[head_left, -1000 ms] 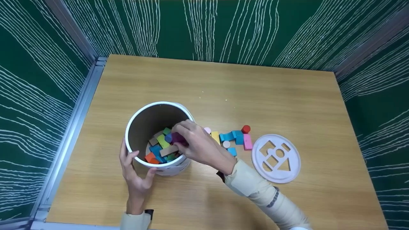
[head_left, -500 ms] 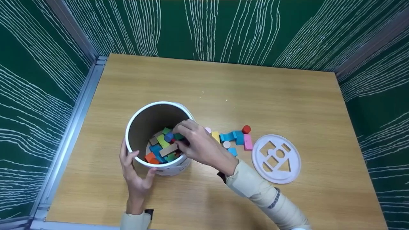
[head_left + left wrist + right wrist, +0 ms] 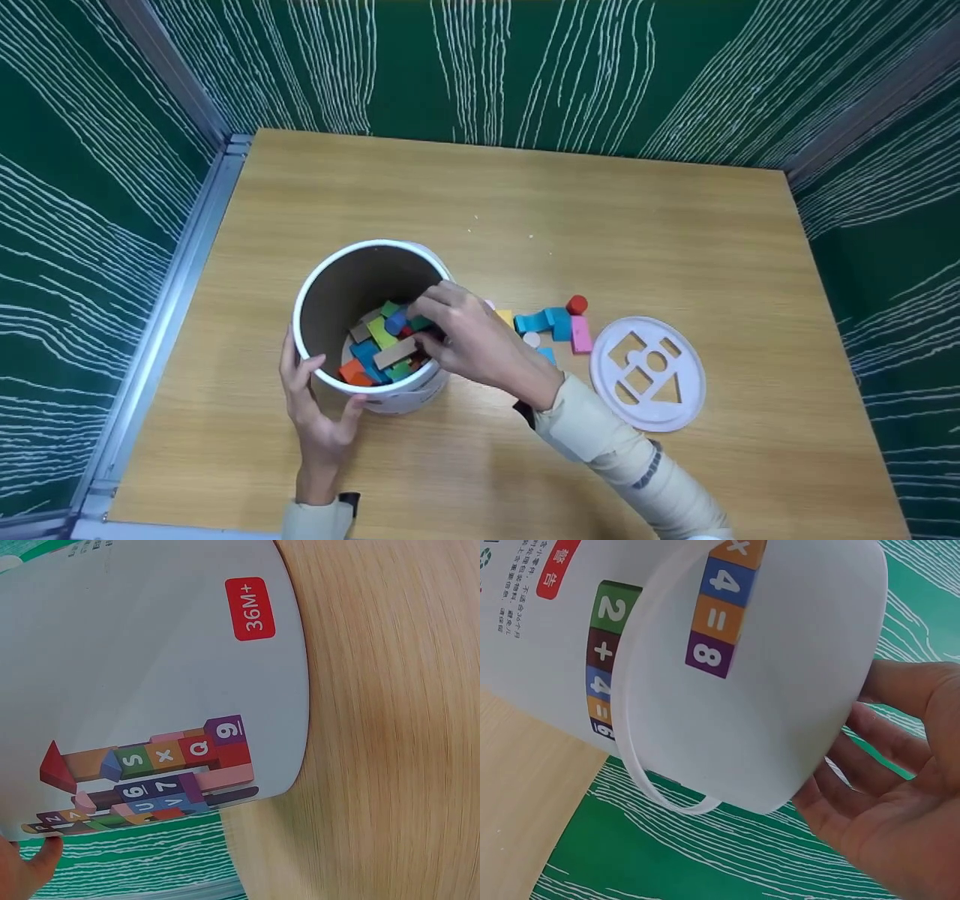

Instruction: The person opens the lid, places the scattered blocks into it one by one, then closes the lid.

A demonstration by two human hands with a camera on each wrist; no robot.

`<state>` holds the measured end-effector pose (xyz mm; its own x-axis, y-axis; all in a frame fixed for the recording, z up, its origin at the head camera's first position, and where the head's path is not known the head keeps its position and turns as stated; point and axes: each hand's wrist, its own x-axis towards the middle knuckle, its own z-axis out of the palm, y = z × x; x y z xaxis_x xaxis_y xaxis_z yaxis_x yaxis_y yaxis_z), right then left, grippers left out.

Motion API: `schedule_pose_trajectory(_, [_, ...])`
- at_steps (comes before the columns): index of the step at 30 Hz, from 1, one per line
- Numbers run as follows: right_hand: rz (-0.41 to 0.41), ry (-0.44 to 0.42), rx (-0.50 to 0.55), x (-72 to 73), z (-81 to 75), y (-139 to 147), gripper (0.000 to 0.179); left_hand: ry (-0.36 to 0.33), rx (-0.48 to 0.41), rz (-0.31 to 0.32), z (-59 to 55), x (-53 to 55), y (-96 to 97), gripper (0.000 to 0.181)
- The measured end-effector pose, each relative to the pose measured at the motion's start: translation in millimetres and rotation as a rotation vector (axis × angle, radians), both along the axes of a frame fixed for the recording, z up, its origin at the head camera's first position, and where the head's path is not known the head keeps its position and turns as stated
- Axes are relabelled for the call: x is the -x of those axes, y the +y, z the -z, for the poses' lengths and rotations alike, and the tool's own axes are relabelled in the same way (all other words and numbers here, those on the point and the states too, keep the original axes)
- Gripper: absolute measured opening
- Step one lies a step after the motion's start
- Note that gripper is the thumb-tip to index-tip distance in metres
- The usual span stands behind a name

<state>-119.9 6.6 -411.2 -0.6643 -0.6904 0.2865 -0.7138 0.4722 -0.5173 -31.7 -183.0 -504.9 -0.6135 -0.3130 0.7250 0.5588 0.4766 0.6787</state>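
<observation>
A white bucket [image 3: 409, 400] stands on the table, tilted mouth toward the head camera, with several coloured wooden blocks [image 3: 384, 335] inside. My left hand [image 3: 321, 420] holds the bucket's near left side, thumb at the front and fingers along the wall. My right hand [image 3: 469, 334] reaches over the right rim into the bucket, its fingers bent above a green block [image 3: 420, 321] and a plain wooden block [image 3: 396, 352]. A gap shows between thumb and fingers, with nothing seen held. In the right wrist view, the bucket wall [image 3: 795, 675] hides the fingertips.
To the right of the bucket lie loose blocks: blue [image 3: 534, 322], pink [image 3: 581, 334] and a red cylinder [image 3: 577, 304]. Beyond them is a round white lid [image 3: 694, 375] with shaped holes. Green walls with white lines surround the wooden table [image 3: 600, 225]. A handle [image 3: 641, 765] hangs on the bucket.
A purple block at my right fingers a second ago is out of sight, leaving green and red blocks visible there. My right hand has barely shifted; my left hand stays put.
</observation>
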Motion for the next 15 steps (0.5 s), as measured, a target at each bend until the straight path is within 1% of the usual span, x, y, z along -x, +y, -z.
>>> schedule_pose_trajectory(9, [0.038,0.046,0.033,-3.0,-5.7,11.9,0.021,-0.012,0.005,-0.019,0.1,-2.2,0.7,0.066])
schedule_pose_trajectory(15, [0.059,0.057,0.079,-4.2,-5.7,24.8,0.021,-0.03,0.006,-0.015,-0.5,-2.6,1.3,0.068])
